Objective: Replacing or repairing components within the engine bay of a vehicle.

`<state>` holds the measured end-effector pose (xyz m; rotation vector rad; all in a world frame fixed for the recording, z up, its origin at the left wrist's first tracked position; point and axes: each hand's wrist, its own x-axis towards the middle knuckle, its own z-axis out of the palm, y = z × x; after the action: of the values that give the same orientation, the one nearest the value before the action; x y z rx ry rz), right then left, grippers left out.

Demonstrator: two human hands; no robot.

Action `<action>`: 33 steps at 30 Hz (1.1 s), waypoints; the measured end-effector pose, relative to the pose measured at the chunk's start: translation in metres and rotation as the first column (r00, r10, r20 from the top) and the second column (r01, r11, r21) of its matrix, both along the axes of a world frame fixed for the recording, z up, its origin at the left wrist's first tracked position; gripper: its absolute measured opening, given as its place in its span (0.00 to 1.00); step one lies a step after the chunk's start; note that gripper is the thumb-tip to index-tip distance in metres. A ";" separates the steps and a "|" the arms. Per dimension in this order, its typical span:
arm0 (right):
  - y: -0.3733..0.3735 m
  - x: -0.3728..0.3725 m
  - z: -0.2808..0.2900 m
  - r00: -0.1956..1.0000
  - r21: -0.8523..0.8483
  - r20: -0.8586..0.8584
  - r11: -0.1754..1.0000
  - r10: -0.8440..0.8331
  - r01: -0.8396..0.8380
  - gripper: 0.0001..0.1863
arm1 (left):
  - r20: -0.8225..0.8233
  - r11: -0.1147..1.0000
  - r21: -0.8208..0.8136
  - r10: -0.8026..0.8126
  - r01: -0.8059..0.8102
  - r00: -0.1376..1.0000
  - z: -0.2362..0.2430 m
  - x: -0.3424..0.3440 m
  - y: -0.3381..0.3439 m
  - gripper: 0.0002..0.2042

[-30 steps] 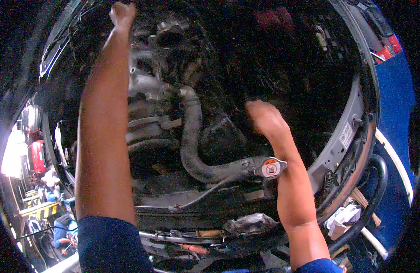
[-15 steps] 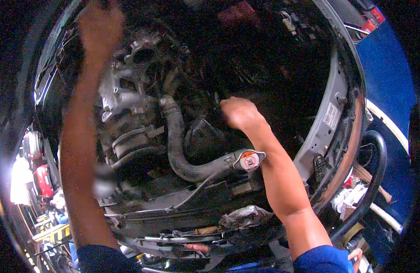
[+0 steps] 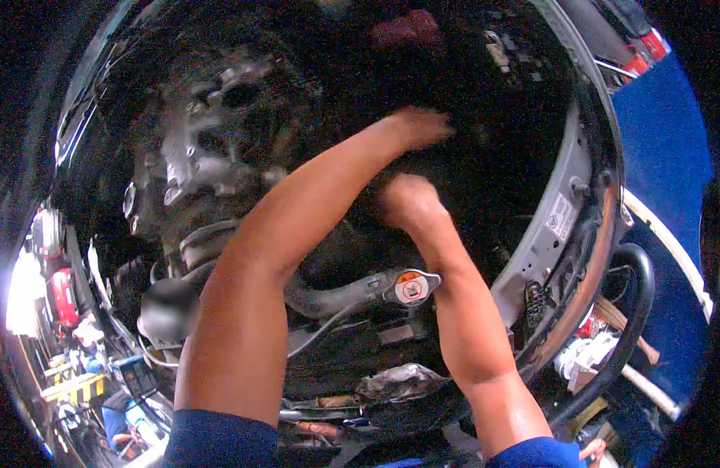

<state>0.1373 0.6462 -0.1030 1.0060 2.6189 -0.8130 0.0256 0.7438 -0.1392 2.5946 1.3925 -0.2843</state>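
Both my arms reach over a dark engine bay. My left hand (image 3: 424,129) is over the dark middle of the bay, beyond my right hand, its fingers smeared by motion. Just nearer, my right hand (image 3: 411,196) is closed with the knuckles up; whatever its fingers hold is hidden in shadow. A silver radiator cap (image 3: 411,288) with a white and orange label sits beside my right forearm. From it a thick grey hose (image 3: 329,301) runs left and passes under my left forearm. The metal engine parts (image 3: 208,168) lie to the left.
A round reservoir (image 3: 166,316) stands left of my left forearm. The grey metal body edge (image 3: 549,222) curves along the right, with a black hose (image 3: 645,296) outside it. A crumpled plastic-like piece (image 3: 403,382) lies along the front. Another person (image 3: 124,421) is at lower left.
My left hand has swung from the far left across to the middle of the bay, its forearm now over the hose. My right hand stays nearly in place. The view has shifted slightly.
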 end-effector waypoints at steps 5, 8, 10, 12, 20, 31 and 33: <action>-0.001 0.004 0.000 0.994 0.033 -0.108 0.999 -0.008 0.012 0.17 | 0.218 0.951 0.272 0.090 -0.150 0.972 0.068 -0.012 -0.059 0.19; 0.002 0.005 0.003 0.988 0.116 -0.152 0.993 0.027 -0.009 0.16 | 0.403 0.878 0.309 0.226 -0.364 0.887 0.129 -0.032 -0.159 0.17; 0.009 0.004 0.005 0.997 0.071 -0.063 0.997 0.035 -0.030 0.15 | 0.407 0.784 0.315 0.398 -0.535 0.822 0.162 -0.054 -0.239 0.16; 0.016 0.005 0.003 0.999 0.070 -0.053 0.998 -0.006 0.010 0.14 | 0.370 0.607 0.346 0.612 -0.715 0.699 0.186 -0.081 -0.326 0.15; 0.060 0.004 -0.034 0.965 0.032 -0.262 0.999 -0.034 0.044 0.21 | 0.438 -0.245 0.463 0.899 -0.852 -0.020 0.176 -0.133 -0.618 0.16; 0.014 0.018 0.125 0.510 -0.590 -0.693 0.807 -0.510 0.006 0.15 | 0.760 -0.521 0.264 0.630 -0.812 -0.157 0.086 -0.151 -0.717 0.28; 0.001 -0.006 0.166 0.551 -0.454 -0.745 0.891 -0.376 -0.004 0.15 | 0.710 -0.600 -0.010 0.559 -0.800 -0.429 0.087 -0.148 -0.716 0.28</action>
<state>0.1316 0.6477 0.0635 0.9226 2.7705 -2.2744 -0.1227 0.0275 -0.0524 0.0659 3.1258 1.1757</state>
